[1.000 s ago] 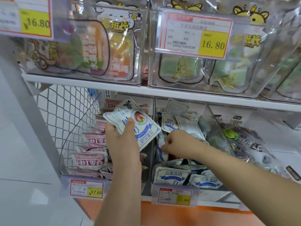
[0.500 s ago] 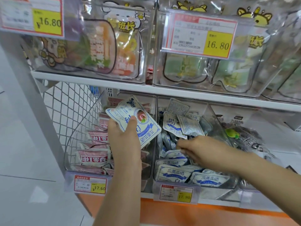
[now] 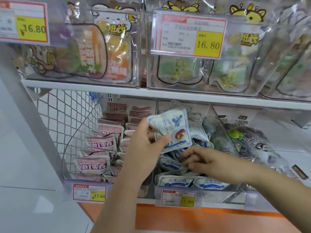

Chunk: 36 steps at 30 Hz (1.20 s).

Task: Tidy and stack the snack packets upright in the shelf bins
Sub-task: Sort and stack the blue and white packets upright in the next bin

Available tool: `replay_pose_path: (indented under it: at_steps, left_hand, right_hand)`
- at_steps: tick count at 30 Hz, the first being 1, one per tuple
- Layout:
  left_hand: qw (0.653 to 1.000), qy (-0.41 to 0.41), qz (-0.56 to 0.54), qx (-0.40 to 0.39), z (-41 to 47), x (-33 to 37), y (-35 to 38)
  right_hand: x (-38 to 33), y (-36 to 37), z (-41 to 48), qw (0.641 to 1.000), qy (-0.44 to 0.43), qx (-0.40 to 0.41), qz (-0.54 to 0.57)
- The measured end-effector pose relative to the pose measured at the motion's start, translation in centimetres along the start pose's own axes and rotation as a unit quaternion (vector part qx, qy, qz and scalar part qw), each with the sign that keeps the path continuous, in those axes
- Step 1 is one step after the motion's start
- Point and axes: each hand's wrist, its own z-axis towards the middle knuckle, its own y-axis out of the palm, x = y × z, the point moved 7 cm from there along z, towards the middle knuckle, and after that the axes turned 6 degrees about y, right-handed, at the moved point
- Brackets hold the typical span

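My left hand [image 3: 144,145] grips a small stack of white-and-blue snack packets [image 3: 173,126], held tilted over the left rim of the middle clear bin [image 3: 200,189]. That bin holds several more white-and-blue packets [image 3: 175,181], some lying flat at the front. My right hand [image 3: 203,160] reaches into the bin from the right, its fingers curled down among the packets below the held stack. Whether those fingers pinch a packet is hidden.
The left clear bin [image 3: 70,145] holds several pink packets [image 3: 93,165]. A bin at the right has dark packets [image 3: 252,142]. Price tags [image 3: 90,192] hang on the bin fronts. An upper shelf [image 3: 117,93] with large bags overhangs close above. White wire mesh [image 3: 62,118] closes the left side.
My left hand has moved right with its packets, from over the pink bin to the middle bin's edge. My right hand has dropped lower and nearer the bin's front.
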Motion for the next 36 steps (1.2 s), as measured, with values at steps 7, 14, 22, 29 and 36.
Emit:
replay_pose_path:
  at_steps: [7,14,22,29,36]
  left_hand:
    - [0.971,0.031,0.226,-0.071,-0.6,-0.2,1.3]
    - [0.995,-0.019,0.102,-0.004,-0.1,-0.8,0.3]
    - [0.972,-0.015,0.229,-0.044,-0.6,-0.9,0.5]
    - [0.925,0.004,0.371,-0.077,-0.6,-1.7,0.0]
    - [0.911,0.005,0.408,-0.068,-0.7,-1.7,0.0]
  right_hand:
    - [0.1,-0.5,-0.9,0.998,-0.003,0.028,0.054]
    - [0.0,-2.8,-1.1,0.966,0.010,0.157,0.205]
    - [-1.1,-4.9,-1.1,0.961,-0.079,0.263,0.026]
    - [-0.6,-5.7,-1.7,0.948,-0.100,0.283,0.108]
    - [-0.8,-7.9,-4.4,0.880,-0.134,0.454,0.044]
